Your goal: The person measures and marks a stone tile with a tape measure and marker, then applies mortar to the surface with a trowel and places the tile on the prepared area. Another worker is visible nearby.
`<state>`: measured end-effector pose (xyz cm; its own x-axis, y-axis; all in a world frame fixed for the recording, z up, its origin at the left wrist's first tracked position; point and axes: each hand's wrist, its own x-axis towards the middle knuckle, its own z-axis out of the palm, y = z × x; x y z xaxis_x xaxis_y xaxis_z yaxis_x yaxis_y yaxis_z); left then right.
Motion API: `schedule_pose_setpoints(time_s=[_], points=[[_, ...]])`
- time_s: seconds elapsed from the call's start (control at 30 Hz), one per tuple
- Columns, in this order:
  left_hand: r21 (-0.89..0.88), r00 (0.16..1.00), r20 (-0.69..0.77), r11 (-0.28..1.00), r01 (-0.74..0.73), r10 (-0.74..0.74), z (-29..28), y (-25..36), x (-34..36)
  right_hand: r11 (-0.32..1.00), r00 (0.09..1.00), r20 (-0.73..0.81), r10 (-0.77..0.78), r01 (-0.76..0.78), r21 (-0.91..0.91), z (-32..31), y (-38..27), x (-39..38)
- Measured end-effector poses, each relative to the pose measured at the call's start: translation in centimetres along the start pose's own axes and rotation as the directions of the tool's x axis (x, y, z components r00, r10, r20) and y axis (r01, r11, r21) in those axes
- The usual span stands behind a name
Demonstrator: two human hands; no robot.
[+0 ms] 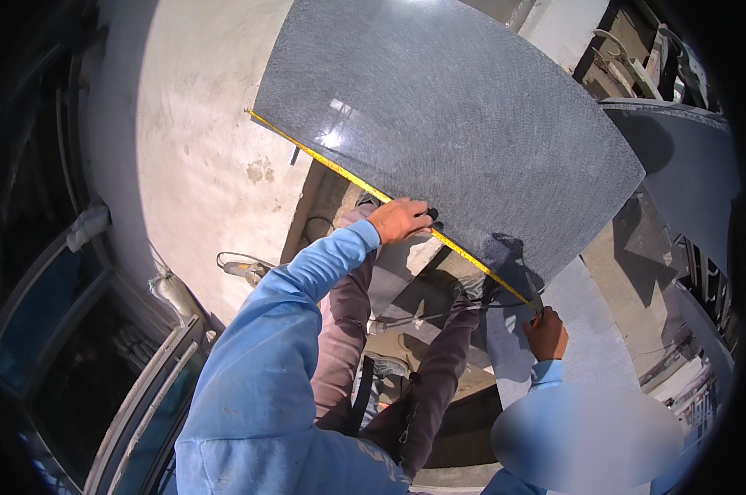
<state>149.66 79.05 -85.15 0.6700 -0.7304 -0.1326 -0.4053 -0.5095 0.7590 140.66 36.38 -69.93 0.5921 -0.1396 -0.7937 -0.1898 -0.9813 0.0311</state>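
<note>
A large grey stone slab (447, 115) with a polished, speckled face fills the upper middle. The yellow blade of a tape measure (340, 171) runs along its near edge, its end at the slab's left corner. My left hand (402, 220) rests at that edge about midway along the tape, fingers curled around a small dark object whose kind I cannot make out. My right hand (546, 334) is closed on the tape measure at the slab's near right corner; the case is mostly hidden in the fingers.
A pale wall-like surface (200, 124) stretches along the left. A corded grey power tool (247, 268) lies on it. Below the slab's edge are my legs and a dark cable (422, 318). Another grey slab (591, 309) lies at right, with scrap pieces beyond. Window frames (142, 404) stand at lower left.
</note>
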Motion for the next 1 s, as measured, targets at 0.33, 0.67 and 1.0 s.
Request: schedule_pose_setpoints(time_s=[0.33,0.67,1.0], points=[[0.033,0.999,0.031,0.999,0.012,-0.013,2.5,-0.9,-0.5,1.0,0.998,0.069,0.0,-0.002,0.026,4.0,1.3,1.6],[0.041,1.0,0.014,0.999,0.017,-0.018,2.9,0.5,1.3,0.999,0.997,0.082,0.013,-0.016,0.043,4.1,2.4,2.8],[0.02,0.999,0.04,1.0,-0.002,0.002,4.9,-0.8,2.0,0.997,0.998,0.056,-0.006,0.002,0.077,5.3,3.5,3.0]])
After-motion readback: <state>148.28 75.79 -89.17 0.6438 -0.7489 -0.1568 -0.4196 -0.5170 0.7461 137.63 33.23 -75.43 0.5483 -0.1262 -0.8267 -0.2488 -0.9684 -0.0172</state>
